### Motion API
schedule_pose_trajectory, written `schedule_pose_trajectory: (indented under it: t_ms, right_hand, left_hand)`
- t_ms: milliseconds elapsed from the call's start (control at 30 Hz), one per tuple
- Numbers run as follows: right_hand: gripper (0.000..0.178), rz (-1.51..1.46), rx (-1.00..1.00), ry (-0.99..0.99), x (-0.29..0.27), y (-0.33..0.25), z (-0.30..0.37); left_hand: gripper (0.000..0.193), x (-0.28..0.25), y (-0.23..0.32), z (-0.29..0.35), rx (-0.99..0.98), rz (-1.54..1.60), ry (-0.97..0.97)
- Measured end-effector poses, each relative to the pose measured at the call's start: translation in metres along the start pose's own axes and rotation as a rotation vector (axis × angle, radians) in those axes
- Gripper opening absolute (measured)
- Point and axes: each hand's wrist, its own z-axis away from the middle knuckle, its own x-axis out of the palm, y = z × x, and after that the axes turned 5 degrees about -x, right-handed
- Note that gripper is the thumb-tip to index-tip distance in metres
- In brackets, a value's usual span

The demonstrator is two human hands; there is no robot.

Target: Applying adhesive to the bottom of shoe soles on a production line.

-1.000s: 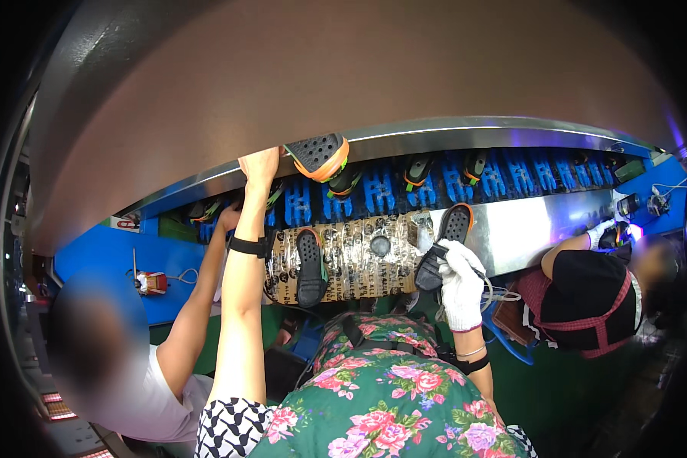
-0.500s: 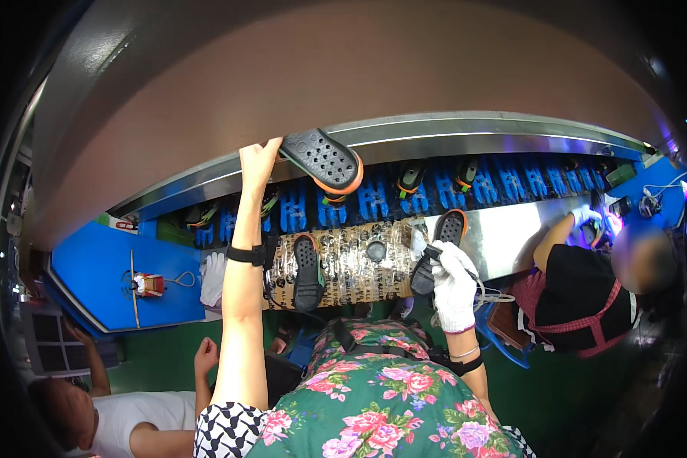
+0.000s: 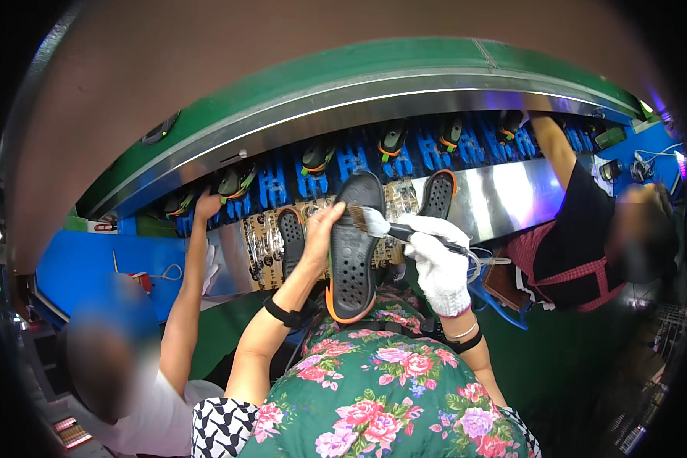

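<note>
My bare left hand point(image 3: 323, 233) grips the side of a black shoe sole point(image 3: 351, 263) with round holes and an orange rim, held upright above my lap. In a white knit glove, my right hand point(image 3: 439, 267) is closed on a brush point(image 3: 380, 225) with a dark handle. Its brown bristles rest on the upper part of the sole, close to my left fingertips. Behind, one perforated sole point(image 3: 291, 238) lies on the bench left of the held one, and another sole point(image 3: 439, 194) with an orange rim lies to the right.
Blue holders point(image 3: 272, 188) carrying dark shoes point(image 3: 317, 158) run in a row beyond the taped bench point(image 3: 261, 256). Above them is a metal ledge point(image 3: 328, 114). One co-worker point(image 3: 183, 320) at left reaches to the row; another point(image 3: 561, 206) reaches at right.
My left hand has brought the sole from the ledge down to in front of me. The brush in my right hand now touches it. The left co-worker's arm has reached forward to the row.
</note>
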Motion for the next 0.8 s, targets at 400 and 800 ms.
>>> schedule_pose_trajectory:
  t_ms: [400, 800]
  right_hand:
    - [0.026, -0.037, 0.071, 0.020, 0.000, 0.004, 0.023]
    - [0.025, -0.030, -0.145, 0.121, 0.008, -0.023, -0.024]
  left_hand:
    - [0.111, 0.004, -0.048, 0.056, -0.593, 0.519, -0.740]
    - [0.119, 0.062, 0.019, 0.023, -0.350, 0.863, -0.597]
